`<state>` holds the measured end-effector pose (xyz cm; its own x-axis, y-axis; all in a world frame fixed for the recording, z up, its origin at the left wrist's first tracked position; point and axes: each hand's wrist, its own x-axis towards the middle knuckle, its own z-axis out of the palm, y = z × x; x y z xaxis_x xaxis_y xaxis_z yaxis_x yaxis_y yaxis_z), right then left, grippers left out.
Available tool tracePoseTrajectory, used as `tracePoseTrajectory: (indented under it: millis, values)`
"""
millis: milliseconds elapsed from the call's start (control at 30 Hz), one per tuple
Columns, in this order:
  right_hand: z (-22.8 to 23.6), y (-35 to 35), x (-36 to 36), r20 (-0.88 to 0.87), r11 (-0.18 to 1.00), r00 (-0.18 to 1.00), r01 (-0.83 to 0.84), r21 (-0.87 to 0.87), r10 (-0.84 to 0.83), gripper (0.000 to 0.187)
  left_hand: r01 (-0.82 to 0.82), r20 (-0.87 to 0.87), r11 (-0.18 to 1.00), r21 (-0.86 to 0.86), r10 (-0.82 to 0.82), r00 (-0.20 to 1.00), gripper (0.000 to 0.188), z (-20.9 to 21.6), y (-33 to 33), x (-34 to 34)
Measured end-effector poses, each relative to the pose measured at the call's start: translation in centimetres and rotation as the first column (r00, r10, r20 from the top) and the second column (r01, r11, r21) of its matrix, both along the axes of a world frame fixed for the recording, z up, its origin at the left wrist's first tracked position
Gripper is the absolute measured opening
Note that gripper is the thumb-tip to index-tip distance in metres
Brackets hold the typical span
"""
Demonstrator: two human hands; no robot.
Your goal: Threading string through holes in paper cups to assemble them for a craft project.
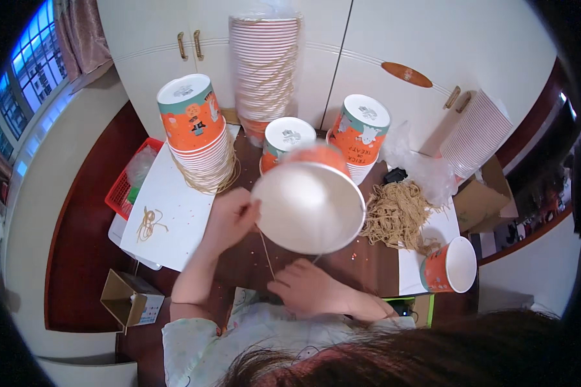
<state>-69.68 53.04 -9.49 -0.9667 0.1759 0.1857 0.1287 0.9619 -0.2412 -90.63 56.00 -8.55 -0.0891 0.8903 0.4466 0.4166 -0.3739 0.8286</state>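
A paper bucket, white inside with an orange outer wall, is tilted so its open mouth faces me. My left hand is closed on its rim at the left side. Below the bucket, my right hand is closed with its fingers pinched on a thin tan cord that runs up toward the rim near my left hand. A short bit of cord also shows above the right hand, under the rim. The bucket's far side is blurred, and how the cord meets it is hidden.
Upside-down bucket stacks stand behind: one at left, one in the middle, one at right. A tall wrapped stack is farther back. Right lie a tangled cord pile and a tipped bucket. Loose cords lie left.
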Motion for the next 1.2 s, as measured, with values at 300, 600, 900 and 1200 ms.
tracePoseTrajectory:
  millis: [300,600,900,1200]
  values:
    - [3.5,10.4,-13.2,-0.544,0.875,0.838,0.234,0.423,0.04,0.032,-0.454,-0.137,0.44,0.775,0.818,0.558,0.009,7.8,6.2,-11.8]
    - [0.4,15.8,-22.9,-0.56,0.852,0.826,0.337,0.401,-0.063,0.032,-0.594,-0.439,0.541,0.595,0.838,0.323,0.017,3.8,12.8,-22.2]
    - [-7.1,15.3,-21.0,-0.368,0.94,0.912,0.27,0.207,-0.181,0.035,-0.569,-0.534,0.689,0.449,0.718,0.447,0.016,-2.5,10.8,-21.9]
    - [-9.0,12.2,-20.4,-0.425,0.957,0.888,0.255,0.135,-0.177,0.032,-0.505,-0.598,0.737,0.45,0.668,0.443,0.018,-5.4,9.6,-21.9]
